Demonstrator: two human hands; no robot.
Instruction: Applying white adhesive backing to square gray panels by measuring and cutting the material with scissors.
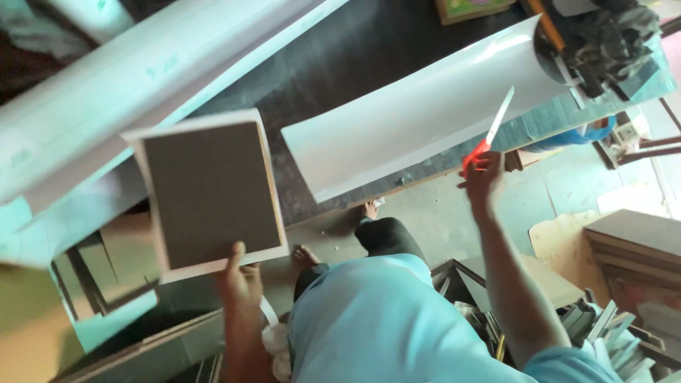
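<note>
my left hand (240,280) gripping brown board with white border (209,193) by near edge, my right hand (482,177) closed on red-handled scissors (491,135), curled white sheet (418,117) on dark tabletop (355,57) between

My left hand (240,278) sits at about seven o'clock, fingers curled and thumb pointing up toward twelve, pinching closed on something. Its forearm runs straight down to six o'clock. My right hand (482,177) reaches out toward two o'clock, fist closed in a grip, wrist slightly bent. That arm is bare and extended, sloping down to five o'clock, elbow nearly straight.
</note>
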